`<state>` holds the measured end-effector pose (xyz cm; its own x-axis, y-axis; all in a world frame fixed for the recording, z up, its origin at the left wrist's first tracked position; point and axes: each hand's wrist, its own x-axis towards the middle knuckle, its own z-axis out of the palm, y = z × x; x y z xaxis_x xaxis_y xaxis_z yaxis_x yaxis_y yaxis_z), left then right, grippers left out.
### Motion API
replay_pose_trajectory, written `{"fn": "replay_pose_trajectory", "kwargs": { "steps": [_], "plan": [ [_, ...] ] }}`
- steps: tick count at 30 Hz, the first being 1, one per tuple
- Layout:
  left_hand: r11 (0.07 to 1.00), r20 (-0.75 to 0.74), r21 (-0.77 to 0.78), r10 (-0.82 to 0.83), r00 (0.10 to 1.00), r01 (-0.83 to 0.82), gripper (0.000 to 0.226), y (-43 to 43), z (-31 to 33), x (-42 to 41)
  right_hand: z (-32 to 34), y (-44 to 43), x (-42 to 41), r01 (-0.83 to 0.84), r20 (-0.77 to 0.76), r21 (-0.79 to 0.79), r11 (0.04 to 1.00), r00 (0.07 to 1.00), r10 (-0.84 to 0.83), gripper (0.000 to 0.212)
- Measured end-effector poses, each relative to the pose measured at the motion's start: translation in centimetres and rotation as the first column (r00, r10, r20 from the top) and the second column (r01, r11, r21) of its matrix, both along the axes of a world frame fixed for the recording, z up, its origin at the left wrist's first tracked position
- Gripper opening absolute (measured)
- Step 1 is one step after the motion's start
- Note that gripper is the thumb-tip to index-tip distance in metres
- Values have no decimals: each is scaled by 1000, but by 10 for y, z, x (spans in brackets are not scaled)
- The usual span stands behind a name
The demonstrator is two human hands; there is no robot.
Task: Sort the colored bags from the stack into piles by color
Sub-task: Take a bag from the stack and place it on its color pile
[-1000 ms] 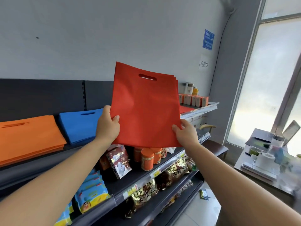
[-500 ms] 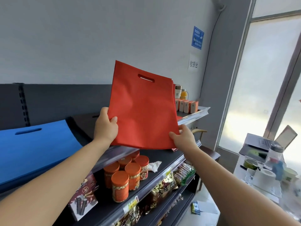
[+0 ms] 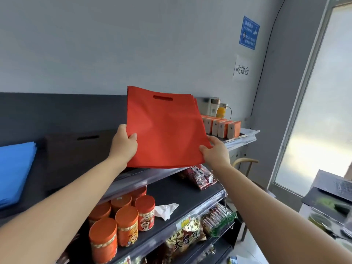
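A stack of red bags (image 3: 165, 130) with a cut-out handle slot is held tilted above the top shelf (image 3: 144, 178). My left hand (image 3: 123, 145) grips its lower left edge, thumb on the front. My right hand (image 3: 215, 153) pinches its lower right corner. A dark brown bag pile (image 3: 76, 155) lies flat on the shelf to the left of the red stack. A blue bag pile (image 3: 15, 172) lies at the far left edge.
Small orange-and-tan boxes (image 3: 221, 126) stand at the shelf's right end. Orange-lidded jars (image 3: 122, 221) and snack packets (image 3: 200, 176) fill the shelf below. A counter with a laptop (image 3: 335, 185) is at right, a window behind it.
The view has swung right: the blue pile slid to the left edge and the dark brown pile came into view. The red stack has sunk closer to the shelf, both hands holding it.
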<state>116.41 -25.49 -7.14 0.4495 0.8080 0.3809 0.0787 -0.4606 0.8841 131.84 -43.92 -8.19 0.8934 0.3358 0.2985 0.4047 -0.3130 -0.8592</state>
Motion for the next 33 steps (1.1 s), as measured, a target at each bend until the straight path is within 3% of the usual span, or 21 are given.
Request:
{"fn": "replay_pose_trajectory", "kwargs": {
  "steps": [7,20,30,33],
  "plan": [
    [1000,-29,1,30,999,-30,28,2,4,51,-3,17,61,-32,-16,3,999,999,32,44],
    [991,-253,-73,93,963,-115,28,60,-13,129,-2,86,168,-134,-14,-126,983,991,133,42],
    [983,-514,-16,148,845,-182,37,61,-35,137,-18,103,209,-259,-104,-276,926,966,239,35],
    [971,-615,76,225,755,-227,45,52,-34,136,-19,101,217,-269,-59,-385,883,962,268,33]
  ]
}}
